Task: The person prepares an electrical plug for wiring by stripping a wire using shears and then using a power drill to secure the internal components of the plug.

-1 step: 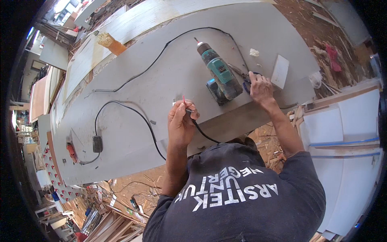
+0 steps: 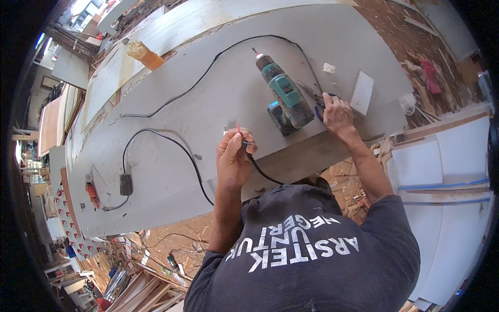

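Observation:
My left hand (image 2: 234, 158) is closed in a pinch near the middle of the grey tabletop (image 2: 171, 109). It holds the end of a black cable (image 2: 262, 172), and a thin red wire (image 2: 238, 128) sticks up above the fingertips. Farther right, my right hand (image 2: 339, 117) is closed around the dark blue handles of pliers (image 2: 318, 108) lying on the board; their jaws are partly hidden. Just left of the pliers lies a teal cordless drill (image 2: 285, 92) with a bit in its chuck. The held cable's far stretch passes behind my body.
A long black cable (image 2: 189, 89) arcs over the table's far side. At the left are a black box on a cord (image 2: 126, 185) and a red-orange tool (image 2: 92, 195). An orange bottle (image 2: 148, 57) lies far left; a white block (image 2: 362, 92) sits right. Wood scraps (image 2: 182, 234) litter the floor.

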Tool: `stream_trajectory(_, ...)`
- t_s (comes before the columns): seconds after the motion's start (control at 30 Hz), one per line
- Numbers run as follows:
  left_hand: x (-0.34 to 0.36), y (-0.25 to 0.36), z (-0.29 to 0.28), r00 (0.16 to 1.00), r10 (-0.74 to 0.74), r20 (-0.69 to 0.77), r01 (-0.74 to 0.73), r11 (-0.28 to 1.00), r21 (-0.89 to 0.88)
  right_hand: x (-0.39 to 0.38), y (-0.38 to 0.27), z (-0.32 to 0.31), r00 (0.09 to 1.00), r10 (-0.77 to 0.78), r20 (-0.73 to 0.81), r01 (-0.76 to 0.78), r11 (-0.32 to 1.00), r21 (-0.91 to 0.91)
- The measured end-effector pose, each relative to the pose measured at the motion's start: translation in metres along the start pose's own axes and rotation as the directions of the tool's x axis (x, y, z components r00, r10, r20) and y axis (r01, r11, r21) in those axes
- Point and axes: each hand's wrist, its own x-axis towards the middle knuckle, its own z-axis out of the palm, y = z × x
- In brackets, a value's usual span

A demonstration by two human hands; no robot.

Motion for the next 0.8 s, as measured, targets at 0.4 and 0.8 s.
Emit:
stream_trajectory(0.4, -0.016, 0.018, -0.005, 0.997, -0.004, -0.075, 0.024, 0.964, 0.264, -0.085, -0.089, -0.174, 0.881, -0.413, 0.232, -0.204, 0.111, 0.973)
stream_trajectory(0.8, -0.041, 0.041, -0.011, 0.998, 0.023, -0.063, 0.004, 0.919, 0.395, -0.080, -0.168, -0.162, 0.822, -0.524, 0.222, -0.040, 0.336, 0.941)
